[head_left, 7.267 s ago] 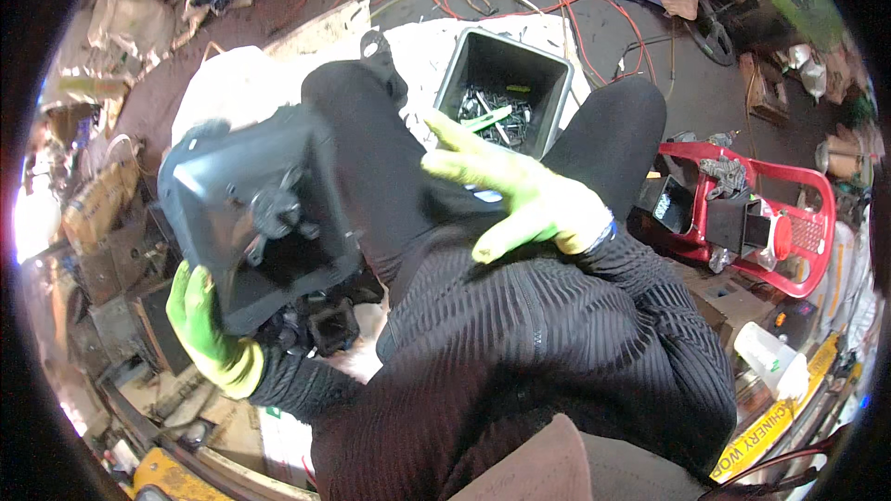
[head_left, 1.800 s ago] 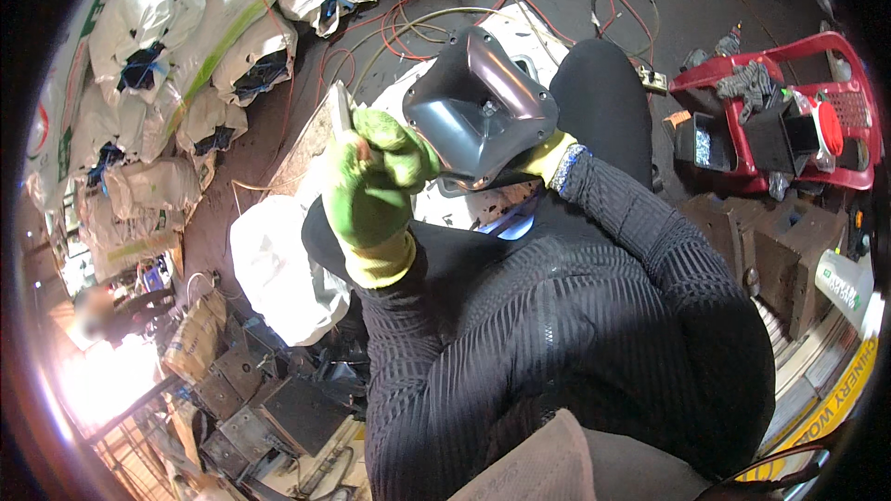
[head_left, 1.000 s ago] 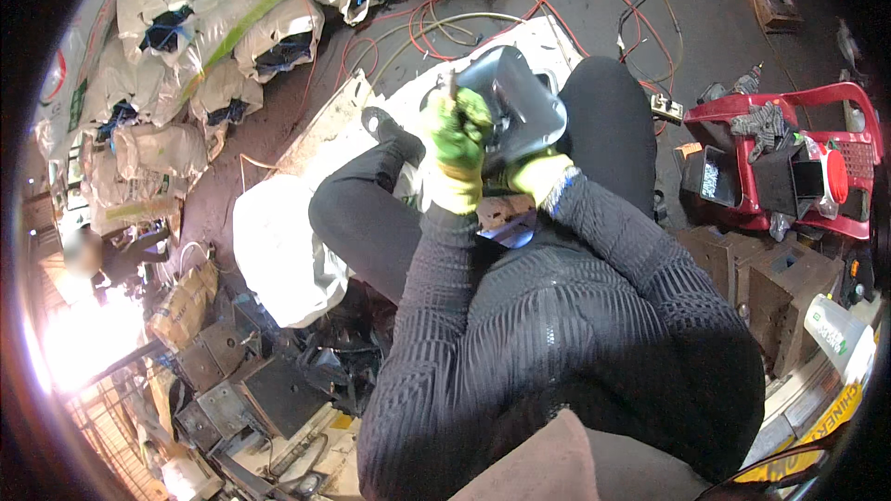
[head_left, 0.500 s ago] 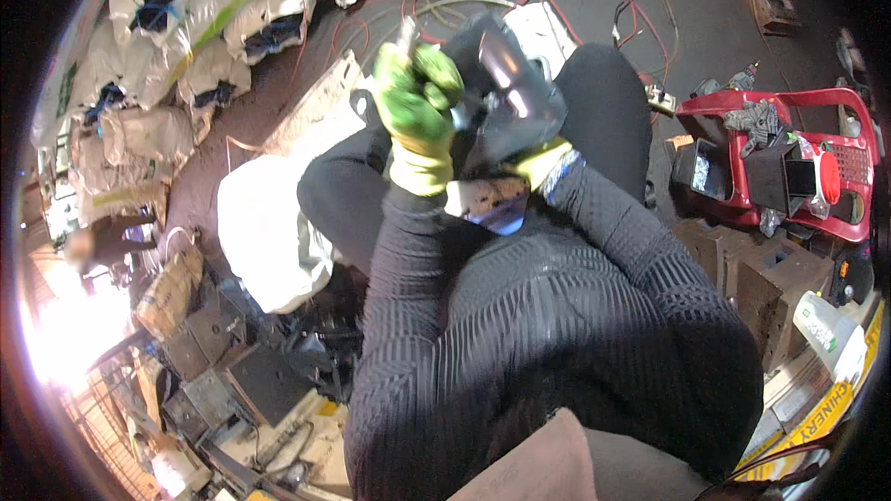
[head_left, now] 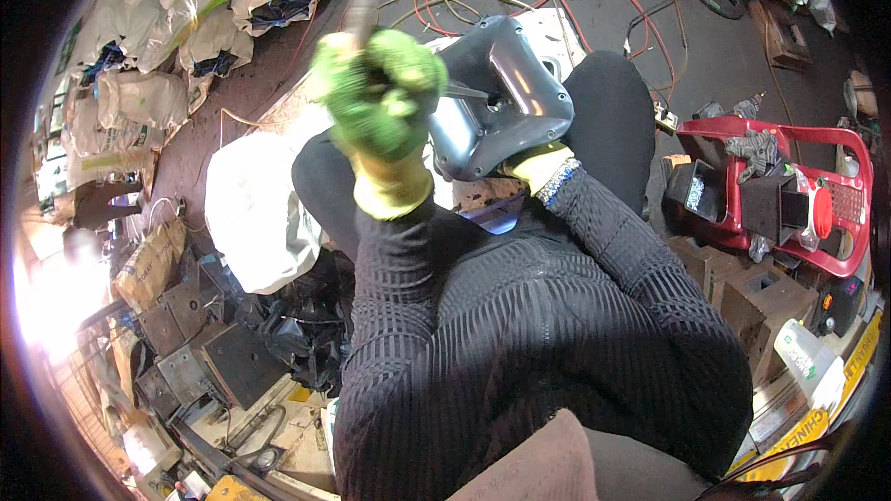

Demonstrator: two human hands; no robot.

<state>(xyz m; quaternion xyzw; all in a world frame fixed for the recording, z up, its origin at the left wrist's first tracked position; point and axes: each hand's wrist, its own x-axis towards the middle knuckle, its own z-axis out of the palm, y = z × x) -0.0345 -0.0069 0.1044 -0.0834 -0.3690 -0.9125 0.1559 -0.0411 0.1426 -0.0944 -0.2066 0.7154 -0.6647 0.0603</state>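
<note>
The red basket (head_left: 840,195) at right is holding black parts; the left hand (head_left: 376,107) is blurring, clenched on a thin tool (head_left: 357,19), while the right hand (head_left: 538,167), mostly hidden, is gripping the grey housing (head_left: 506,102).

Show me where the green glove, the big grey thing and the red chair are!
Left hand (head_left: 376,97), head view: back of the raised green glove.
Grey housing (head_left: 506,97), head view: its smooth curved shell.
Red plastic chair (head_left: 840,213), head view: the rim on the right.

Glare blooms lower left; raised glove blurred, edges bent.
</note>
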